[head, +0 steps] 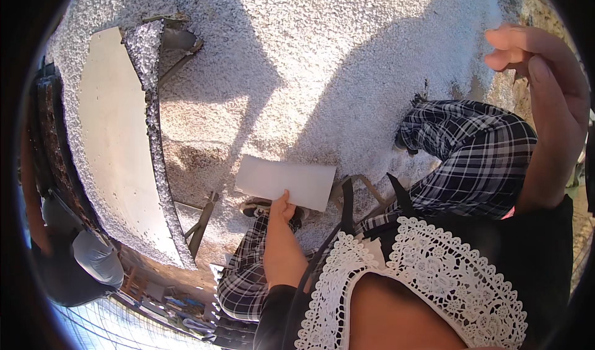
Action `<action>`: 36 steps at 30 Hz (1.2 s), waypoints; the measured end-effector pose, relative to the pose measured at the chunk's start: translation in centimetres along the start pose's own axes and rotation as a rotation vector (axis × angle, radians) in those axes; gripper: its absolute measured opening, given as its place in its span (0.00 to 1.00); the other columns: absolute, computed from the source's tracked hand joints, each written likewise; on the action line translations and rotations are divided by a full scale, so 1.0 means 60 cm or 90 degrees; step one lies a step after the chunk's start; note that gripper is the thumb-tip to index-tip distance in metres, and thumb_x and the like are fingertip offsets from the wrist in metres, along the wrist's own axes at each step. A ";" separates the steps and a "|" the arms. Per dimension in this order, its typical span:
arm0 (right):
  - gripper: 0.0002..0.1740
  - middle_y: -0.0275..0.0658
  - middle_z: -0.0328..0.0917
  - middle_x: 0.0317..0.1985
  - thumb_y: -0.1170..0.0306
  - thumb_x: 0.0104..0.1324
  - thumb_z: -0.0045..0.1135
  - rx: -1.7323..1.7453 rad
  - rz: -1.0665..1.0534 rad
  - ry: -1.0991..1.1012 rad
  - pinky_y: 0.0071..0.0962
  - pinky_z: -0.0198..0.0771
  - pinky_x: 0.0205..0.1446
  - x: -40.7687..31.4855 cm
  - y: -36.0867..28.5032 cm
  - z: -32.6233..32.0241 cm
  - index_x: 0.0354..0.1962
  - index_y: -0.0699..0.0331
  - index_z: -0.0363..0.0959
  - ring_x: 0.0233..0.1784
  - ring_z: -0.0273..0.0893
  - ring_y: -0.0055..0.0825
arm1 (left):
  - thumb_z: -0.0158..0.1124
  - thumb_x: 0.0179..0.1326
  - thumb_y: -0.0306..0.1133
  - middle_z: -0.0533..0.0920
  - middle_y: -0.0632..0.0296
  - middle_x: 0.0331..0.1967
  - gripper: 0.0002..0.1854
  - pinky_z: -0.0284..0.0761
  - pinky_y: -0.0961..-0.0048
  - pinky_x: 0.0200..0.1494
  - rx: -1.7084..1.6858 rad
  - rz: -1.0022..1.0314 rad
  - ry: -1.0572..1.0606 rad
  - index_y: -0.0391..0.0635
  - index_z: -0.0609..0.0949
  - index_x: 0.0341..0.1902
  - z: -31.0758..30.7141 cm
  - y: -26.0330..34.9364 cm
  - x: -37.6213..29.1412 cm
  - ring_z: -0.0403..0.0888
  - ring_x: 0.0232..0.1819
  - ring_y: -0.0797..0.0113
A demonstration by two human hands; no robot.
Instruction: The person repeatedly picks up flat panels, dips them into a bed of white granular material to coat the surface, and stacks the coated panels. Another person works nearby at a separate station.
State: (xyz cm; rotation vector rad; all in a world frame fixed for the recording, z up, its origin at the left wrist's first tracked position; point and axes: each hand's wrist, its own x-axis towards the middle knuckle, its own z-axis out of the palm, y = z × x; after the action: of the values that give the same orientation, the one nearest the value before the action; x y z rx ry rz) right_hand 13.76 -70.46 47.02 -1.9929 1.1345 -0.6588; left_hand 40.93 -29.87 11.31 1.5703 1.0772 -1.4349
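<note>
My left hand [281,207] grips the lower edge of a flat white rectangular sheet [297,180], its thumb lying on the upper face. The sheet is held over my shoe and the white-strewn ground; its exact material is unclear. Up at the right, above my knee in plaid trousers [479,154], my right hand [541,66] is raised with curved fingers, and I see nothing in it. To the left stands a table with a smooth pale top [118,131]. Small white granules [144,47] lie thickly along its edges.
White granules [297,38] cover the ground broadly, crossed by shadows. Wooden legs [202,229] support the table. At far left, a person in dark clothing [69,275] is beside a dark, rusty-looking edge [56,140]. Mixed items [172,303] lie at the lower left near a mesh.
</note>
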 end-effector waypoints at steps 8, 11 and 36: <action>0.11 0.44 0.75 0.36 0.76 0.59 0.39 -0.018 0.040 -0.027 0.29 0.66 0.46 -0.013 -0.024 0.015 0.34 0.69 0.71 0.37 0.72 0.27 | 0.37 0.64 0.30 0.71 0.55 0.49 0.16 0.73 0.59 0.48 0.019 0.041 -0.106 0.40 0.65 0.54 0.283 0.032 -0.030 0.71 0.48 0.58; 0.11 0.43 0.74 0.36 0.74 0.59 0.40 0.028 0.042 -0.083 0.29 0.66 0.46 -0.025 -0.024 -0.011 0.34 0.68 0.71 0.36 0.72 0.26 | 0.35 0.65 0.31 0.71 0.54 0.50 0.17 0.72 0.59 0.49 0.009 0.072 -0.144 0.40 0.65 0.54 0.344 0.048 -0.076 0.71 0.49 0.58; 0.13 0.38 0.70 0.24 0.81 0.50 0.49 0.260 -0.256 -0.112 0.26 0.62 0.22 -0.135 -0.036 -0.104 0.36 0.65 0.69 0.21 0.69 0.31 | 0.43 0.55 0.28 0.70 0.52 0.46 0.18 0.71 0.51 0.44 0.132 0.283 -0.016 0.40 0.65 0.51 0.250 -0.090 -0.268 0.71 0.48 0.53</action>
State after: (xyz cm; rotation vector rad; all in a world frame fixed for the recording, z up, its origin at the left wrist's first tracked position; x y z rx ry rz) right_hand 6.45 -64.78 51.86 -1.8836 0.4481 -0.8225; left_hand 29.95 -43.31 25.89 1.7931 0.5269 -1.2812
